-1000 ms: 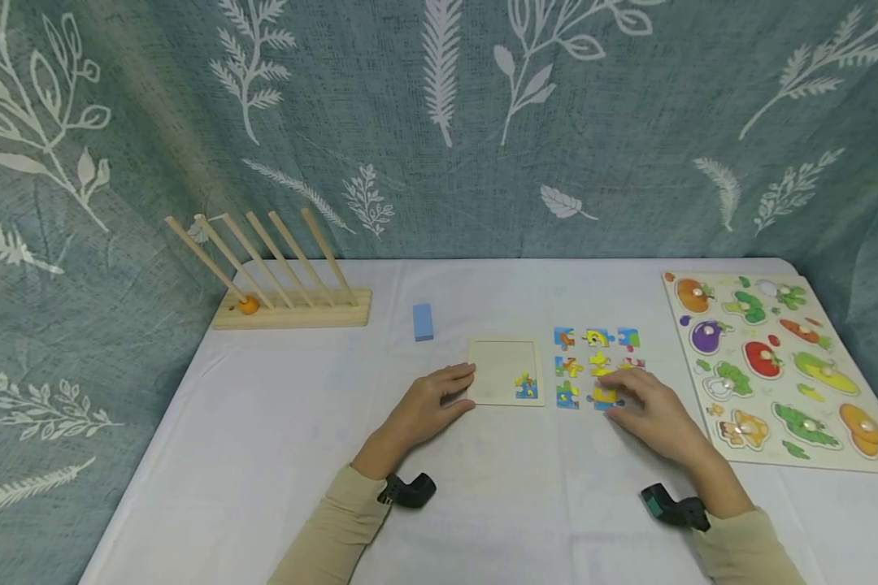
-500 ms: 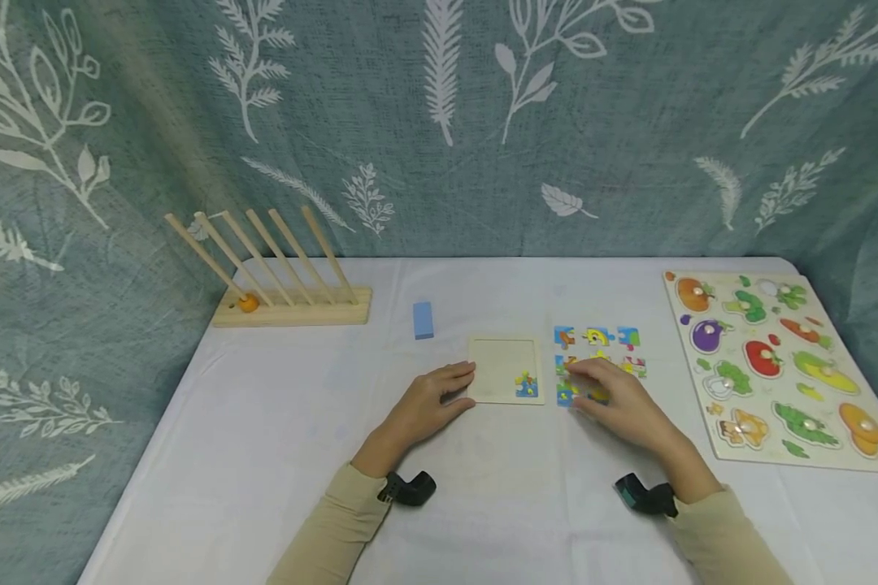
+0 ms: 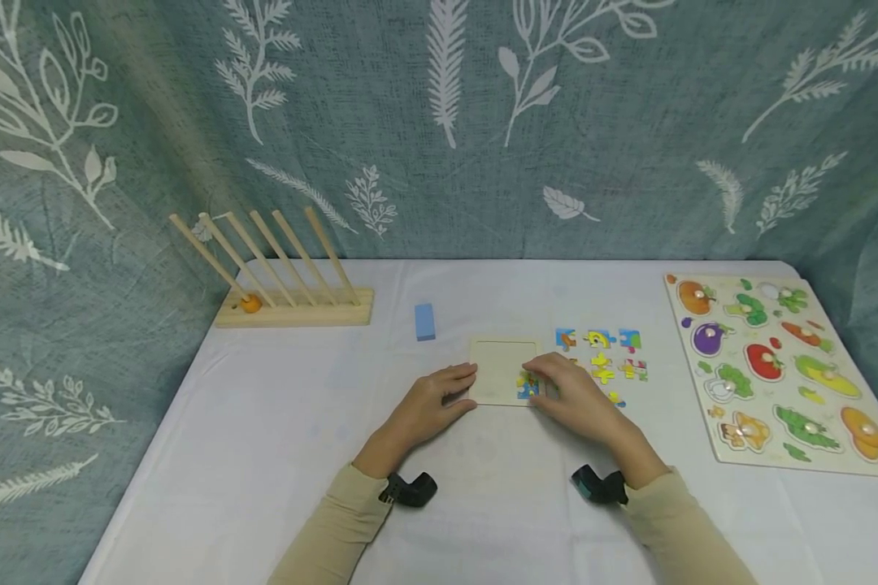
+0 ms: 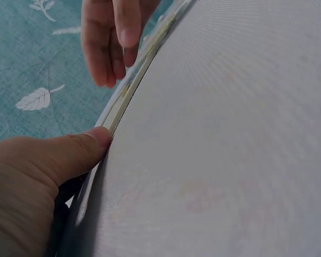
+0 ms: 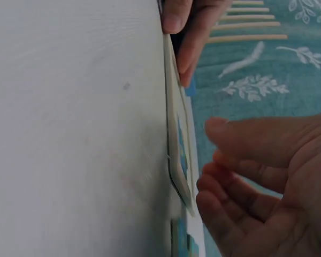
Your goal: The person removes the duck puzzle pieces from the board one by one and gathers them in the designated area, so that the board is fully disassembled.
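Note:
My left hand (image 3: 433, 400) rests its fingertips and thumb against the left edge of a small square wooden puzzle tray (image 3: 493, 357). In the left wrist view the left thumb (image 4: 80, 152) touches the tray's edge. A colourful jigsaw piece (image 3: 525, 392) lies in the tray's near right corner. My right hand (image 3: 578, 398) is over that corner, its fingertips right at the piece. Nothing shows between its parted thumb and fingers in the right wrist view. To its right lie several loose jigsaw pieces (image 3: 598, 339), in rows; my right hand hides some of them.
A vegetable knob puzzle board (image 3: 783, 390) lies at the right. A blue block (image 3: 424, 322) sits behind the tray. At the back left stands a wooden peg rack (image 3: 300, 315) with an orange bead (image 3: 251, 304) on it. A patterned curtain (image 3: 475, 195) hangs behind the table.
My right hand has moved left from the loose pieces, past the lower left one, to the tray's near right corner. My left hand has stayed at the tray's left edge.

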The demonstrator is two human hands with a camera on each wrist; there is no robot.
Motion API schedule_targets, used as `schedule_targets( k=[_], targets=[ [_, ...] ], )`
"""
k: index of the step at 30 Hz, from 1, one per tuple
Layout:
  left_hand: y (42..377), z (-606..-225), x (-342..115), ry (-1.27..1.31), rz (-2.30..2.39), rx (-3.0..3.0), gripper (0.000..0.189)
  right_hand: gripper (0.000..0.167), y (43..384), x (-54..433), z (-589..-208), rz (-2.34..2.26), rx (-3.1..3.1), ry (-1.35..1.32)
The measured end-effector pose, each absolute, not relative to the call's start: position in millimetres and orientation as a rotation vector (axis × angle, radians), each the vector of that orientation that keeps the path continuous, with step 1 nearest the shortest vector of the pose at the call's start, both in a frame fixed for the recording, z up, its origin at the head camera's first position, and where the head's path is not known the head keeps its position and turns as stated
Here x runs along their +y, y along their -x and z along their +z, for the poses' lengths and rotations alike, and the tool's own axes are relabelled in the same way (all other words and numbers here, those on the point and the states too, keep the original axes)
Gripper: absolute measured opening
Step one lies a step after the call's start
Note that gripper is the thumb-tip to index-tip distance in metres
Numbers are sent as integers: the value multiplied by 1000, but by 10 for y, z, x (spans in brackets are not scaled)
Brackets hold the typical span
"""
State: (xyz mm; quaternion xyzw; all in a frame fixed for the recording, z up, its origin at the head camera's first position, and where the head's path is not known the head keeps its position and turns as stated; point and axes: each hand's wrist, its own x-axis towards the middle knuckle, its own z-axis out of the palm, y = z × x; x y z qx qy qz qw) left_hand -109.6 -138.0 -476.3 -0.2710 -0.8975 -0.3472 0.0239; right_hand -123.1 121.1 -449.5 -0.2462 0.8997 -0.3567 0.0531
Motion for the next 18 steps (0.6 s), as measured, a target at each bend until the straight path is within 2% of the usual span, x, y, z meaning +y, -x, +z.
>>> schedule_targets(
  k=[18],
  targets=[
    [1105, -4755, -1382, 842, -1047, -2762, 46, 39, 1231, 1098, -4489, -1063, 2756, 662]
  ],
)
